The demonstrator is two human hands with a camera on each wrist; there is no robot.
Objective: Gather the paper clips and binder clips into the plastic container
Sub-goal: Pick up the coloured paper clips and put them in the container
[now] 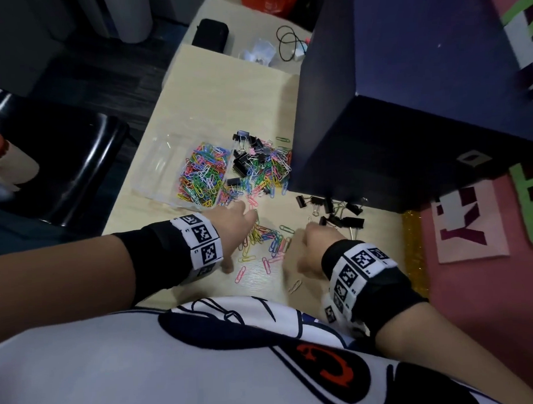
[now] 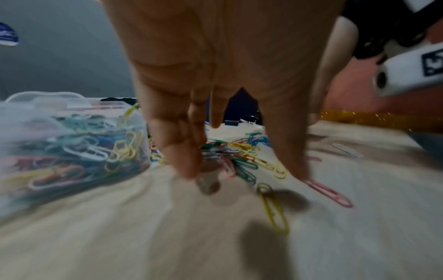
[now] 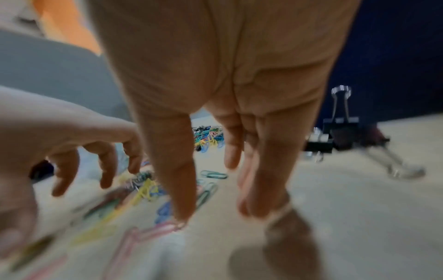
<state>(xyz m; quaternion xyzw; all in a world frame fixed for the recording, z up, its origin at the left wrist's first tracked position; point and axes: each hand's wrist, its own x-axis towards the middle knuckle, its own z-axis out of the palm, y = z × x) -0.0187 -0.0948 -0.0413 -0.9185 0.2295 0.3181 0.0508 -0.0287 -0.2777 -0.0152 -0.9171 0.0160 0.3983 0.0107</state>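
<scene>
With both the left hand (image 1: 229, 222) and right hand (image 1: 316, 245) spread and holding nothing, the loose coloured wire paper clips (image 1: 268, 236) on the pale wooden table (image 1: 225, 91) are best raked together, then scooped into the clear plastic container (image 1: 164, 166).

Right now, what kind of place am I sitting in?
Probably a classroom or office craft corner: a light wooden desk strewn with paper clips and binder clips, a pink wall with cut-out paper letters.
</scene>
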